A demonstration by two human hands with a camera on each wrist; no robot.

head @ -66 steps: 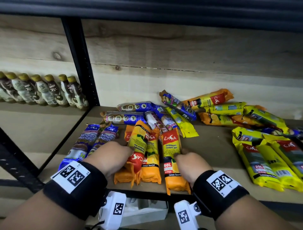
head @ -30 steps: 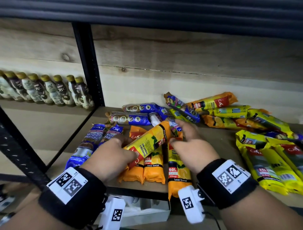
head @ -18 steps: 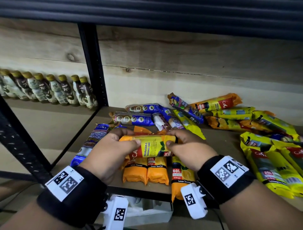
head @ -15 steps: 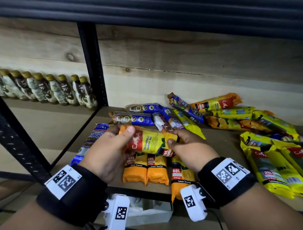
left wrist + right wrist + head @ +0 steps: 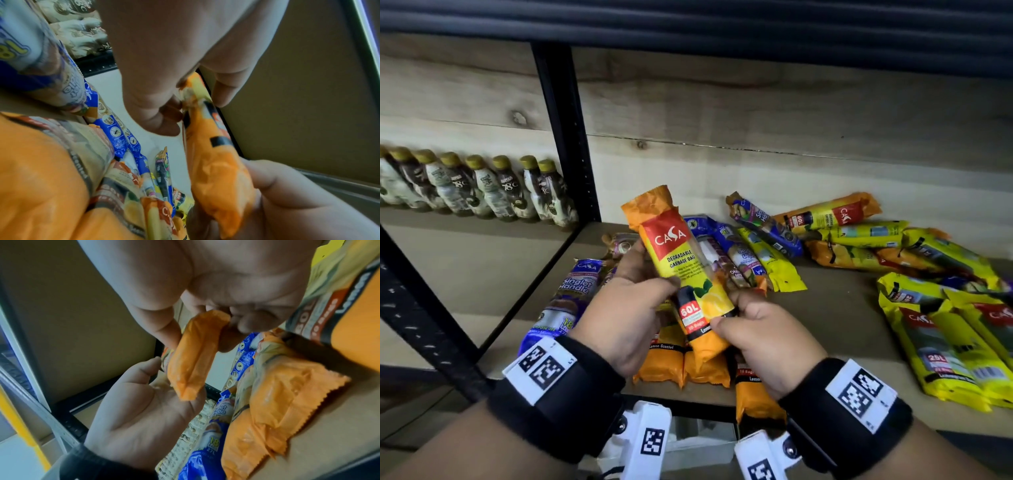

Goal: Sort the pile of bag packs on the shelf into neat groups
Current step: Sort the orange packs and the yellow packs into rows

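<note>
Wooden shelf (image 5: 835, 318) against a plank wall (image 5: 756, 113), bottles (image 5: 482, 186) beyond the black post (image 5: 566, 137). Left hand (image 5: 626, 308) and right hand (image 5: 763, 339) each grip the orange pack (image 5: 681, 263), raised above it.

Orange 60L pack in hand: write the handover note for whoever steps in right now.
Left hand: grips the middle of the orange 60L pack, held up over the shelf.
Right hand: pinches that pack's lower end.
Done: three orange packs lie side by side at the front edge; two blue singlet-handle packs lie to their left; yellow 25L packs lie together on the right.
Left: set the held pack with the orange group, then sort the mixed pile of blue, yellow and orange packs at the back.
</note>
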